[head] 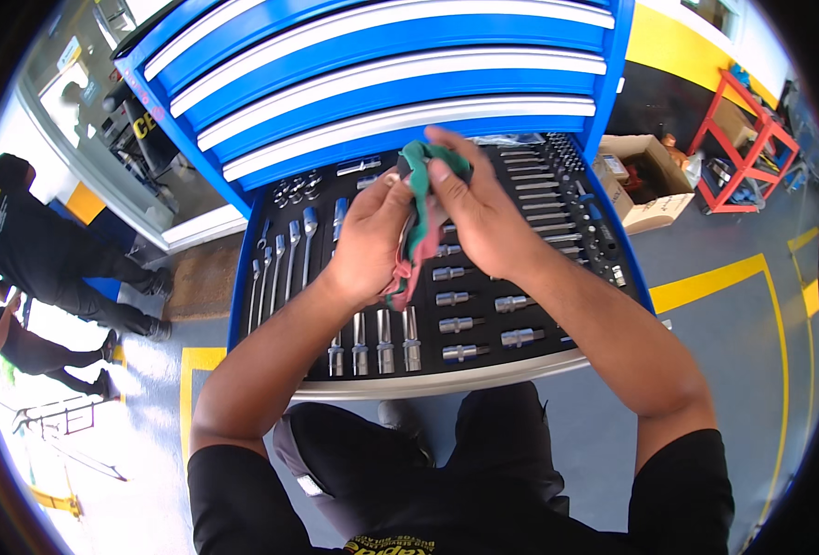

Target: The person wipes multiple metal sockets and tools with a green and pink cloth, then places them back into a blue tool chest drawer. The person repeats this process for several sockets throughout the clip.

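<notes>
A crumpled green and pink cloth [420, 201] is gripped between my two hands, above an open tool drawer [423, 385]. My left hand [371, 232] holds the cloth from the left side. On the right, my right hand [482, 215] pinches its upper part, with the fingers slightly blurred. Whether something is wrapped in the cloth I cannot tell. Below my hands, deep sockets [384, 343] lie in the black foam, beside several bit sockets [455, 298]. Several wrenches [291, 260] fill the drawer's left part, and my forearms hide some of the tools.
Above the drawer rises a blue tool cabinet [395, 90] with closed drawers. To the right stand an open cardboard box [649, 177] and a red metal cart [718, 149]. Two people, one a person in dark clothes [41, 222], are at the left near a brown doormat [205, 281].
</notes>
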A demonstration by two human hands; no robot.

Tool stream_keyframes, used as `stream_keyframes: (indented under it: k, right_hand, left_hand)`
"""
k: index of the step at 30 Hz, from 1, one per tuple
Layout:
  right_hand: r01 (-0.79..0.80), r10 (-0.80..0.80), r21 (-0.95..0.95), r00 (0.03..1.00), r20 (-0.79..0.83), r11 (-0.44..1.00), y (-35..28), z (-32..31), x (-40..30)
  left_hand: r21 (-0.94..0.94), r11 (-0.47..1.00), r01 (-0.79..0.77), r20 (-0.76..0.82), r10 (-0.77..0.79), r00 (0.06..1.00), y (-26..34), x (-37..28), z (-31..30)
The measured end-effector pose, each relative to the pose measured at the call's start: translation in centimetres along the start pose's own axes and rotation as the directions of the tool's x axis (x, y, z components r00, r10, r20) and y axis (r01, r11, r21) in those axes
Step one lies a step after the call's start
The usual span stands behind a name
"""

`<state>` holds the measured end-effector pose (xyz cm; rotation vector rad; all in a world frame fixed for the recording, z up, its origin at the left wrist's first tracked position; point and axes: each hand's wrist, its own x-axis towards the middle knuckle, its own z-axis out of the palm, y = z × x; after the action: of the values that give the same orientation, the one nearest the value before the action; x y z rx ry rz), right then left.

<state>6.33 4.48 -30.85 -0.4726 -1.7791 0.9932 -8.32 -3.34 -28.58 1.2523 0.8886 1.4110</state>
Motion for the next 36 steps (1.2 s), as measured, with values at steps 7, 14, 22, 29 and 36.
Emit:
stream_keyframes:
  k: [7,14,22,29,36]
  right_hand:
    - [-0.231,0.062,0.389,0.915,0.400,0.892,-0.7,0.1,-1.4]
    - [-0.129,0.056,0.314,0.972,0.229,0.941,-0.3,-1.1,0.1]
    - [-0.224,0.112,0.435,0.957,0.268,0.872,-3.1,0.3,-0.4]
    - [-0.322,0.291,0.543,0.946,0.144,0.776,-2.1,-0.1,0.1]
    - [-0.344,0.222,0.467,0.929,0.296,0.815,-3.0,-1.0,-0.4]
  left_hand:
    - [-0.191,0.975,0.117,-0.006,-0.121,0.993,0.3,-0.1,-0.9]
    - [-0.052,0.996,0.074,0.009,-0.074,0.997,-0.9,0.2,0.4]
    - [0.013,0.998,0.060,-0.011,-0.060,0.998,0.3,-0.3,0.0]
    - [-0.029,0.962,0.270,0.036,-0.269,0.963,1.3,-0.9,0.5]
    - [-0.240,0.967,0.084,0.343,0.003,0.939,0.8,0.3,-0.4]
